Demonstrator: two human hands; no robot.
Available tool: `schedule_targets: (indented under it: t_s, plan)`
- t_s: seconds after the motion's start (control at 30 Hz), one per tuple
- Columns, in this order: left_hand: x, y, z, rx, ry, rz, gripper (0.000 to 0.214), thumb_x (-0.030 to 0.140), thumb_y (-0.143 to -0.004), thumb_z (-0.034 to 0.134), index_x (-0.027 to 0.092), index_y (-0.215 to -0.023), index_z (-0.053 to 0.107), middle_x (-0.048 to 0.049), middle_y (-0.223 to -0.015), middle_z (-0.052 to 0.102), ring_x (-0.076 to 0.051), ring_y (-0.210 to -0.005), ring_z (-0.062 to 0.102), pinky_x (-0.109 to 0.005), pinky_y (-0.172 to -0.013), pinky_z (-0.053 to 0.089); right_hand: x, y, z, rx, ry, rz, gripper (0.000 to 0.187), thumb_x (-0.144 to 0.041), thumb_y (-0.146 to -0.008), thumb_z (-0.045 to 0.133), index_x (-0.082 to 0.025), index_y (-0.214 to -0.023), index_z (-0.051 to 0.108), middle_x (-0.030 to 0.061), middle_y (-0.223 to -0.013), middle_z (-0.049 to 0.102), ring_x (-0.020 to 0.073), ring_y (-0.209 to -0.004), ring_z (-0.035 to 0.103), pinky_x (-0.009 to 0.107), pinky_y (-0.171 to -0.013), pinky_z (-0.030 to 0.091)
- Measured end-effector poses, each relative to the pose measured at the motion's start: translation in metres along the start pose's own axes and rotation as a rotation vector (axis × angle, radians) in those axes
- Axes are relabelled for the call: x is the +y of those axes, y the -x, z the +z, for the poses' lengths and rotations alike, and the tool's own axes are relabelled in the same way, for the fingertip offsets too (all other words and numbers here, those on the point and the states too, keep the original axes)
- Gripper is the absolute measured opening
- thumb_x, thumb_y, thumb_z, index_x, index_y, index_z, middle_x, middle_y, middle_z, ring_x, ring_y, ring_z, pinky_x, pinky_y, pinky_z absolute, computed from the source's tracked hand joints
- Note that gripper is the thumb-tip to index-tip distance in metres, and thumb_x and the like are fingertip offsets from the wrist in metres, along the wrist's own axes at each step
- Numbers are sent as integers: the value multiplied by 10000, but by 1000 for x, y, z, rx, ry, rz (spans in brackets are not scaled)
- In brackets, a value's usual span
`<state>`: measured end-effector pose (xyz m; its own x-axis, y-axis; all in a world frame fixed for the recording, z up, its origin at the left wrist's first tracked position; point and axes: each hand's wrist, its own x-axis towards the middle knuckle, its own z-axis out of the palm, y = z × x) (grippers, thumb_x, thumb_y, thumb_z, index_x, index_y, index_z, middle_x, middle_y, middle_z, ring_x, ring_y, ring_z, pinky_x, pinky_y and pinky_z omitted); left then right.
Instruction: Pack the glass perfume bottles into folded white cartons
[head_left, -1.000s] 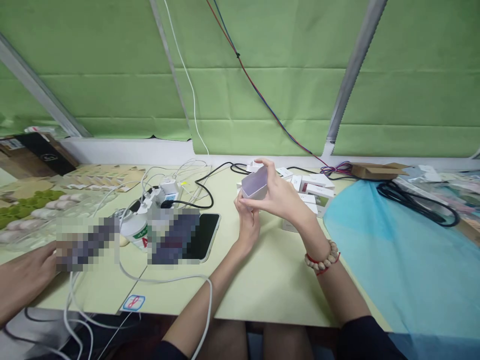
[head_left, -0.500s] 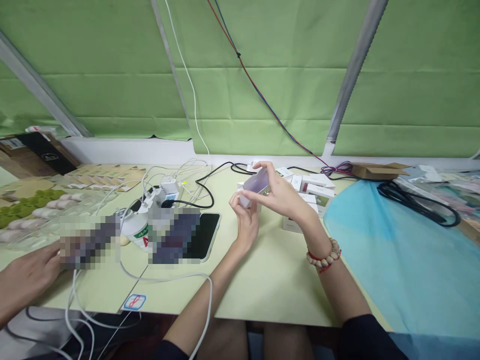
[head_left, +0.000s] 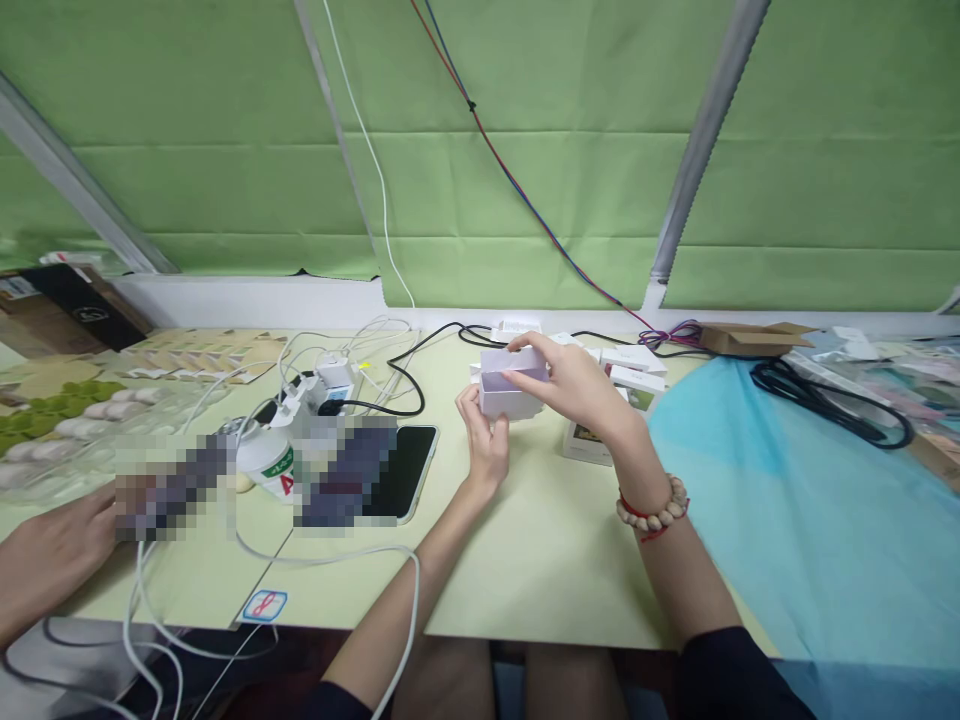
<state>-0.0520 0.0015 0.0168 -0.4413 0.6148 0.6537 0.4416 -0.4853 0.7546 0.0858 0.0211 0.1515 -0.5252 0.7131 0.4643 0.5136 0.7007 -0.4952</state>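
Note:
A small white cardboard box, its top open, is held up over the table between my two hands. My left hand grips its left side and underside, with the thumb against the front. The fingers and thumb of my right hand pinch the box's upper right edge, by a raised flap. What lies inside the box cannot be seen. Behind and beside my right hand stand several small white boxes, partly hidden by it. One printed box stands nearest, below the right wrist.
A phone, a white tub and a power strip with plugs lie left. Another person's hand holds a blurred-out object there. White cables cross my left forearm. Blue sheeting and a coiled black cable lie right.
The box has turned from a tilted pose so its long front side and open top face me. My right hand has shifted slightly right and down along its edge.

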Motion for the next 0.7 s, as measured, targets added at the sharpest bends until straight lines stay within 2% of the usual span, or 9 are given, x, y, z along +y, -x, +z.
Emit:
schedule_targets:
  t_s: [0.17,0.23,0.3,0.37,0.5,0.63,0.7]
  plan:
    - [2,-2,-3,3,14,18,446,433,-809,497,199,-1174,394,-105,-1115,437,-224,-1057,485,-356,-826,472,-3,-1,4,41,4,25,295,-438,-854,517,-238,-1042,625,14,-808,675,149,-621,546,246,-580,327]
    - [4,-3,-3,8,-7,43,508,474,-784,532,203,-1190,389,-109,-1129,425,-214,-1022,497,-315,-733,492,-4,-2,4,63,-3,39,287,-433,-846,530,-221,-994,656,29,-840,690,153,-636,558,252,-586,336]
    - [6,-3,-3,-9,-63,50,636,503,-718,612,214,-1228,366,-119,-1163,410,-214,-1011,504,-256,-607,482,-5,-3,5,89,8,55,264,-413,-841,541,-215,-942,682,35,-849,699,158,-652,569,258,-594,340]
    - [9,-1,-2,-33,-151,50,822,516,-617,707,231,-1279,313,-133,-1217,398,-232,-1044,511,-235,-551,471,-6,-3,5,105,31,65,236,-377,-843,536,-214,-894,698,35,-829,704,165,-671,579,261,-601,340]
    - [13,2,0,-41,-323,18,1106,529,-472,795,257,-1346,175,-159,-1317,390,-283,-1093,551,-350,-700,525,-10,-4,6,80,72,60,238,-320,-852,497,-208,-816,704,37,-790,696,173,-711,589,258,-615,338]
    - [17,2,0,-29,-393,-87,1144,493,-451,807,273,-1355,141,-158,-1342,421,-303,-1054,602,-392,-729,525,-17,-4,9,45,80,46,246,-321,-846,478,-203,-774,681,25,-748,674,159,-676,562,249,-598,318]
    - [17,0,0,-6,-402,-92,1130,467,-454,805,265,-1354,150,-159,-1339,438,-304,-1058,602,-393,-745,522,-19,-4,10,42,80,49,243,-321,-844,469,-206,-771,669,16,-724,660,152,-655,545,246,-577,297]
